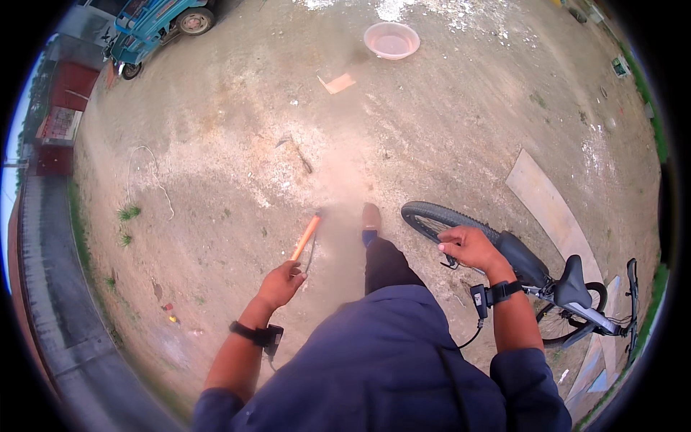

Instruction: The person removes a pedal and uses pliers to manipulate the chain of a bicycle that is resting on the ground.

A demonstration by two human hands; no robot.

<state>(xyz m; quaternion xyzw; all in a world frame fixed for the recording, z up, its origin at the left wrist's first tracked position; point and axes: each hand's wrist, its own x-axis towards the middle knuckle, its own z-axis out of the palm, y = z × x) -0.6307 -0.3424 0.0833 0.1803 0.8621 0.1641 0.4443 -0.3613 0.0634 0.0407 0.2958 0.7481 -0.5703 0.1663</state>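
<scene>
An orange-handled tool (306,237) extends forward from my left hand (282,284), whose curled fingers hold the end of its handle. Its dark head is small and hard to make out. My right hand (468,248) is loosely bent, thumb apart from the fingers, with nothing visible in it. It appears over a bicycle (533,263) lying or leaning at my right; whether it touches the bicycle is unclear. A curved-bladed tool (302,157) lies on the dirt ahead of my shoe (371,216).
A pink basin (391,37) and a cardboard scrap (337,82) lie ahead. A long board (547,205) is behind the bicycle. A blue three-wheeled vehicle (155,29) stands at upper left. A thin cord (155,180) lies left, beside weeds and a paved strip (72,302).
</scene>
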